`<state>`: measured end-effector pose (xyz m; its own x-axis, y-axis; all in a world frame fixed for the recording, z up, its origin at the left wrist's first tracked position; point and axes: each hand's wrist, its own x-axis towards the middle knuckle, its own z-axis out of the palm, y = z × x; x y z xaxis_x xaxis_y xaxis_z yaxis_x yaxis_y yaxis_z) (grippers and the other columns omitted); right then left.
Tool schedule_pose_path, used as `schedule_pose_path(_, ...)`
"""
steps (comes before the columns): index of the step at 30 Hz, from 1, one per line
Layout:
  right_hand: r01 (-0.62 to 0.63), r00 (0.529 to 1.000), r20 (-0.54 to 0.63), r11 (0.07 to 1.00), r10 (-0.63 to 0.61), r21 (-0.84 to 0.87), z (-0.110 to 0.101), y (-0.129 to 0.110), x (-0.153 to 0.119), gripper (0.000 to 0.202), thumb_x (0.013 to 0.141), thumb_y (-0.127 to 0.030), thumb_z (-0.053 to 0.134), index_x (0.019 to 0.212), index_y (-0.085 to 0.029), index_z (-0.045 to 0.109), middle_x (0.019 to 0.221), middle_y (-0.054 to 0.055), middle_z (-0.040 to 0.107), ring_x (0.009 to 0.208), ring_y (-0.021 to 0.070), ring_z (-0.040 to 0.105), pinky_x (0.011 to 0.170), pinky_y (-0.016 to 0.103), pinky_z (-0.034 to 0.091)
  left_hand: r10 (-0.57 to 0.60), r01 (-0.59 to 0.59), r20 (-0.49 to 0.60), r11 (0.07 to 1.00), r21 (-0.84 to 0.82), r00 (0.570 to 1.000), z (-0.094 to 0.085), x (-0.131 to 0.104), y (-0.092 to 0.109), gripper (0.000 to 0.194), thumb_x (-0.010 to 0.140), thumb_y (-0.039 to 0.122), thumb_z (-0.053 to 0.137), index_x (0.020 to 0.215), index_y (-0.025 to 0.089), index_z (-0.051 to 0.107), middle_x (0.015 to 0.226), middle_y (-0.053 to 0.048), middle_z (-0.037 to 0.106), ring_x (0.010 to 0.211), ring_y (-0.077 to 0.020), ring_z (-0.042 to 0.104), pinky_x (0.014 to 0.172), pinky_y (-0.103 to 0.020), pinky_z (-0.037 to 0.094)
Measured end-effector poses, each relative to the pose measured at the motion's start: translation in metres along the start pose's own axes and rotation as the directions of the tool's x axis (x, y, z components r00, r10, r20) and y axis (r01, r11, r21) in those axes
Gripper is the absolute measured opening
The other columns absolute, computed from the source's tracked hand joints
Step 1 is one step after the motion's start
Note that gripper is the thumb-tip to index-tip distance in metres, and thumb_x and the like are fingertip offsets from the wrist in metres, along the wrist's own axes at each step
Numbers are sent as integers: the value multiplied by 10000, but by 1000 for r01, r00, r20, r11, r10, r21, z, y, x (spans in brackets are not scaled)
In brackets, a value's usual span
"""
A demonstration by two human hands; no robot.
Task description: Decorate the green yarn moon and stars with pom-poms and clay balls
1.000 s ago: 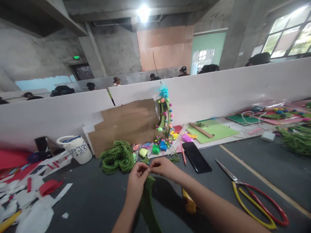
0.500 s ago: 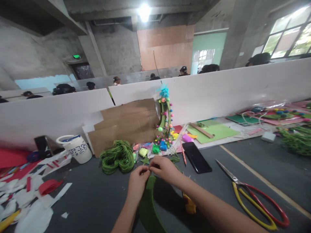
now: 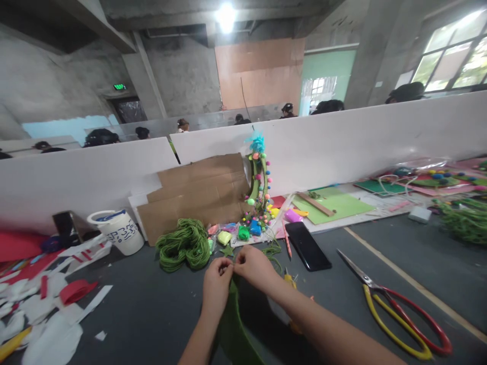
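My left hand (image 3: pixel 216 284) and my right hand (image 3: pixel 254 266) meet near the middle of the dark table, fingertips pinched together at the upper end of a curved green strip (image 3: pixel 236 327). The strip runs down between my forearms to the bottom edge. What exactly the fingertips hold is too small to tell apart from the strip's tip. Just beyond them lie a small green star (image 3: pixel 227 251) and some loose green yarn (image 3: pixel 272 249). A yellow-handled tool (image 3: pixel 290 280) is partly hidden by my right forearm.
Green yarn bundle (image 3: pixel 183 244), white cup (image 3: pixel 120 234) and paper scraps (image 3: pixel 49 324) are at left. Phone (image 3: pixel 308 246) and large scissors (image 3: pixel 397 304) are at right. Behind stand cardboard (image 3: pixel 198 195), a decorated green piece (image 3: pixel 258 187) and a white partition (image 3: pixel 342 147), with people beyond.
Both hands stay pinched together. The strip's upper end has risen to the fingertips. My right forearm has shifted down slightly, covering more of the yellow item and showing more loose yarn.
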<state>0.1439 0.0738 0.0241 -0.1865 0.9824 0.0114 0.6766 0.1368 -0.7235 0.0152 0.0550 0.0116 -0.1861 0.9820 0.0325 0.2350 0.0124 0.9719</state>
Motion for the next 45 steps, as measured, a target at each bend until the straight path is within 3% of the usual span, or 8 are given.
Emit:
schedule_pose_path(4,0,996,93,1000,-2,27,6,10,8,198,878,-319,559,927,-134,608,913,29,624,772,155,601,685,324,498,-34,36,48,998,-54,998,-1,-1,2,121,572,289,655,612,179,625,585,22,589,596,-152,513,580,-242,380)
schedule_pose_path(7,22,991,132,998,-30,60,8,16,12,227,892,-302,545,1046,-140,587,1043,52,605,852,181,607,720,347,514,-93,110,141,987,-117,986,-3,-3,5,169,583,320,674,639,164,637,568,27,584,556,-136,508,545,-235,378)
schedule_pose_path(11,45,988,143,996,-56,78,10,20,14,247,890,-299,548,1078,-142,577,1075,55,595,877,194,605,731,358,515,-169,210,211,959,-190,963,-3,-3,2,224,586,344,691,690,149,655,547,26,595,496,-119,505,497,-226,371)
schedule_pose_path(15,58,992,108,996,-65,67,15,20,11,231,896,-295,541,1067,-144,575,1056,60,599,879,185,604,751,371,509,-193,235,182,941,-244,964,0,-3,-4,226,559,344,715,653,149,648,527,33,595,479,-108,502,491,-220,376)
schedule_pose_path(29,23,999,28,1000,-22,-17,9,14,0,182,890,-299,548,908,-133,619,922,32,636,804,159,612,721,338,504,-112,119,55,980,-158,992,3,-2,-15,189,557,297,703,676,150,711,645,-36,694,631,-188,597,594,-264,437)
schedule_pose_path(36,-5,1000,-19,996,3,-95,8,10,-4,179,886,-299,553,854,-135,616,894,31,633,819,161,605,749,354,492,-46,48,28,995,-89,999,9,-3,-15,89,584,249,651,618,166,649,582,-4,639,602,-169,565,573,-248,414)
schedule_pose_path(41,32,999,17,996,-31,-78,4,14,-2,177,894,-294,543,947,-140,611,966,42,628,831,164,607,739,350,502,-36,41,60,995,-91,998,9,-4,-17,126,611,260,608,703,175,629,530,33,587,519,-145,521,504,-233,386)
schedule_pose_path(45,73,996,63,997,-70,-37,1,20,1,191,893,-291,546,991,-138,604,991,45,624,820,163,612,715,338,512,-17,25,104,997,-73,994,6,-5,-12,180,624,232,574,751,169,684,716,-26,689,697,-189,594,635,-257,432)
